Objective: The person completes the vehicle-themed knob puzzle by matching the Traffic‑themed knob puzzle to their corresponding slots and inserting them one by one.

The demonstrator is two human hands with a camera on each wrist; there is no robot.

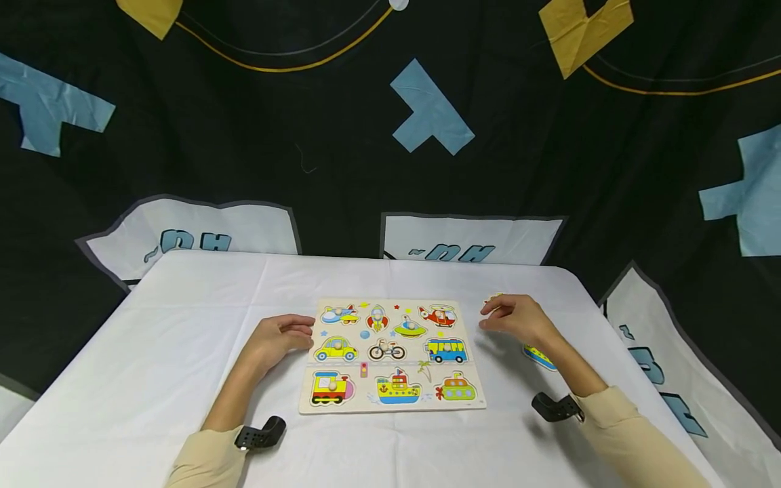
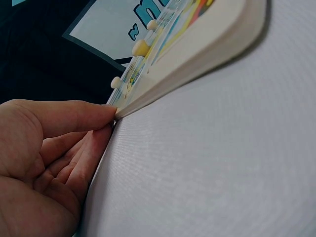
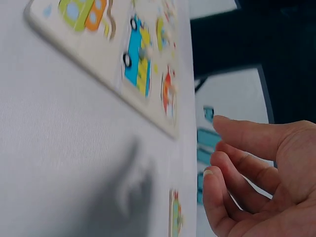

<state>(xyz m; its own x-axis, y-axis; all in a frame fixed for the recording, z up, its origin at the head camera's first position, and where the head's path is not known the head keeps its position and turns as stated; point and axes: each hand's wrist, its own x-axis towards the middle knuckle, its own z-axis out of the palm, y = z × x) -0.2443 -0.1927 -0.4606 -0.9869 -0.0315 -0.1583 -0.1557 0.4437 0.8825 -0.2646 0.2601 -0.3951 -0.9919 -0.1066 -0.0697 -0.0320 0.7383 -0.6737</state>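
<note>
A wooden peg puzzle board with colourful vehicle pictures, several bearing small round knobs, lies flat in the middle of the white table. My left hand is at its left side; in the left wrist view the thumb and fingertips pinch the board's edge. To the right of the board my right hand hovers over its shadow, fingers loosely curved and nothing between them. One loose puzzle piece with blue and yellow on it lies under the right forearm. Behind the right fingers another piece shows only in part.
A white cloth covers the table. Behind it hangs a black curtain with blue and yellow shapes and white printed panels. A black band sits on the left wrist and another black band on the right.
</note>
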